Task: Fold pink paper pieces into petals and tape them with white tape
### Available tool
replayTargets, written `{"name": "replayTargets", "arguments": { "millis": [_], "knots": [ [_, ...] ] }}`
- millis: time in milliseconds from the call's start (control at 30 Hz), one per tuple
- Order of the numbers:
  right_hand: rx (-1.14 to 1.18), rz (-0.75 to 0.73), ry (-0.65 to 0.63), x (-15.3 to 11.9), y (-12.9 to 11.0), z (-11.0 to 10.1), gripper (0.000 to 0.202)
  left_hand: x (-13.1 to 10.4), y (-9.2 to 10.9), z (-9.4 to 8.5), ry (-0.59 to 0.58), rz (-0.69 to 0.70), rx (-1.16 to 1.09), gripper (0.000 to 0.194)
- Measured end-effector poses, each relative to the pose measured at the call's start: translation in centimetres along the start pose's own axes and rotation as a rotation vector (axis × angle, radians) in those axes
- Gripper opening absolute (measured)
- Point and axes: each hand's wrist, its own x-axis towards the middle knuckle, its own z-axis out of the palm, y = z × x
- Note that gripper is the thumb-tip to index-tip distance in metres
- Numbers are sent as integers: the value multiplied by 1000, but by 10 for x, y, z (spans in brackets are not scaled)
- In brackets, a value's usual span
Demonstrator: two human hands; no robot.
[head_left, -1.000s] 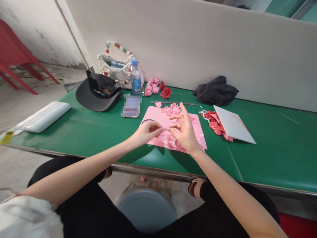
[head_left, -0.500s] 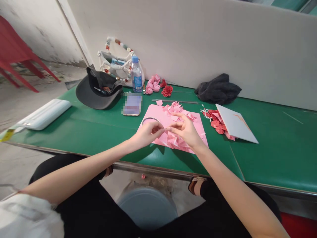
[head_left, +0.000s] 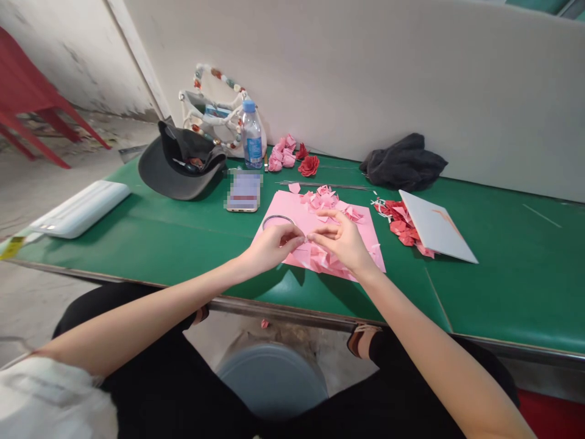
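Note:
My left hand [head_left: 275, 247] and my right hand [head_left: 340, 242] meet fingertip to fingertip above a pink paper sheet [head_left: 286, 207]. Thumb and forefinger of each hand are pinched together. Whatever sits between the fingertips is too small to make out. Behind my left hand shows a dark ring [head_left: 278, 217], possibly tape or a loop of wire. Folded pink paper pieces [head_left: 322, 259] lie on the sheet under my right hand. More pink paper petals [head_left: 322, 196] are heaped at the sheet's far edge.
Thin wires [head_left: 320, 185] lie behind the sheet, near pink paper roses [head_left: 282, 153] and a red paper rose [head_left: 309, 166]. Leftward are a phone [head_left: 244, 192], a bottle [head_left: 253, 140] and a cap [head_left: 183, 164]. Rightward, a white board [head_left: 436, 228] leans over red paper pieces [head_left: 402, 228].
The fingertips of my two hands have shifted very slightly against each other. Otherwise the scene stays the same apart from a small tilt of the camera.

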Motion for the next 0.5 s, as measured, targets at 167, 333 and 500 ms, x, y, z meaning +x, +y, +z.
{"name": "replayTargets", "arguments": {
  "millis": [167, 333, 500],
  "knots": [
    [-39, -13, 48, -1, -2, 3, 46, -1, 1, 1, 9, -28, -27, 20],
    [-101, -55, 48, -2, -3, 5, 43, -2, -2, 3, -15, -65, -122, 20],
    [-167, -97, 49, -5, -7, 9, 41, -1, -2, 3, -15, -94, -190, 19]
  ]
}}
